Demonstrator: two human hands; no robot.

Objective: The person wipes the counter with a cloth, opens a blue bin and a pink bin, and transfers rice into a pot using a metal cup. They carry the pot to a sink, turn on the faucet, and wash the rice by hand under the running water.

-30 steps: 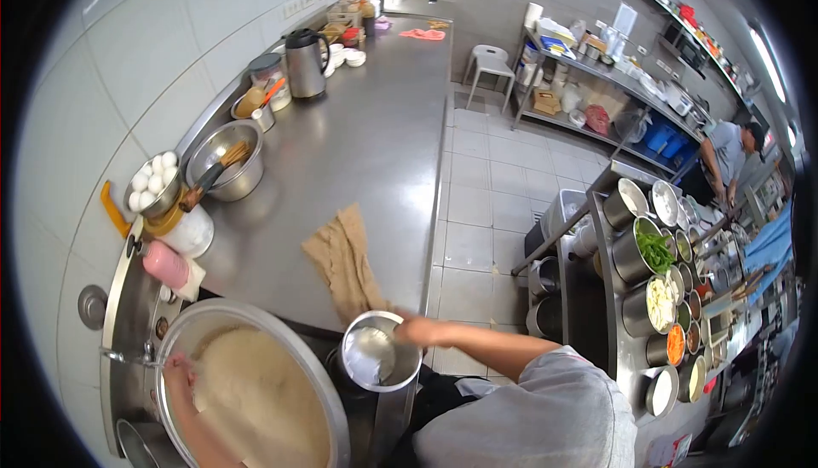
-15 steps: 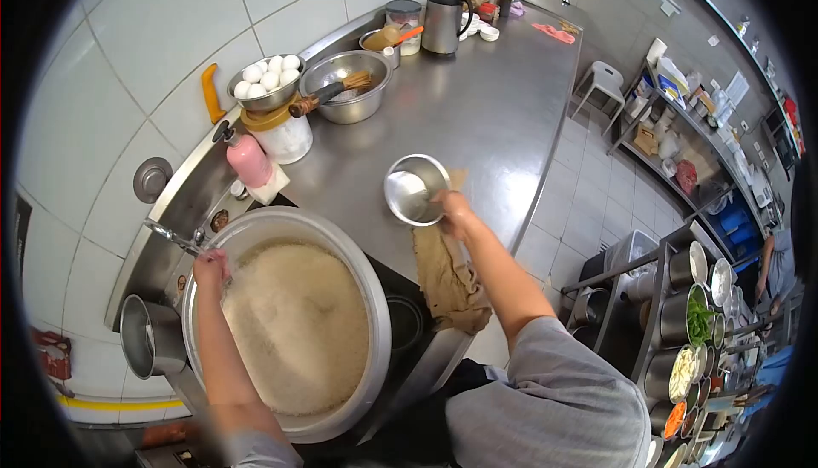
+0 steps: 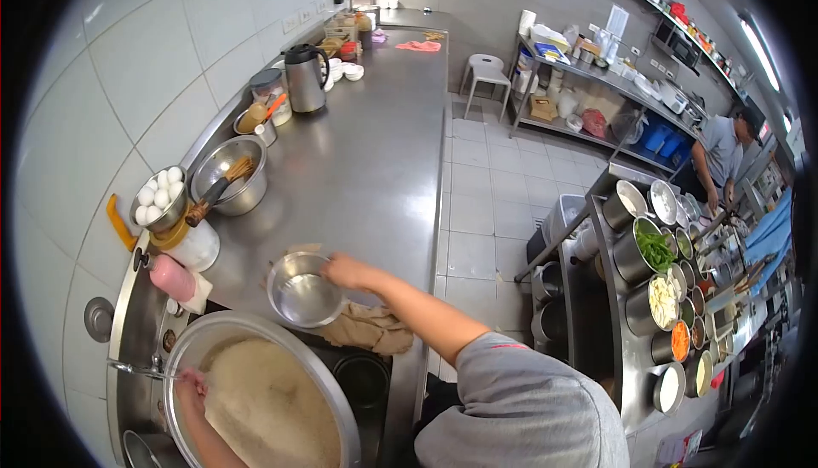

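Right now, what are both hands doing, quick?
Left hand: by the tap, over the big pot; can't tell if it grips anything.
Right hand: closed on the small metal pot.

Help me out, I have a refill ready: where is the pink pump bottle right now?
The pink pump bottle is at left in the head view, between the white tub under the eggs and the large pot.

Shiny metal bowl, brushed s/steel counter, rough cloth.
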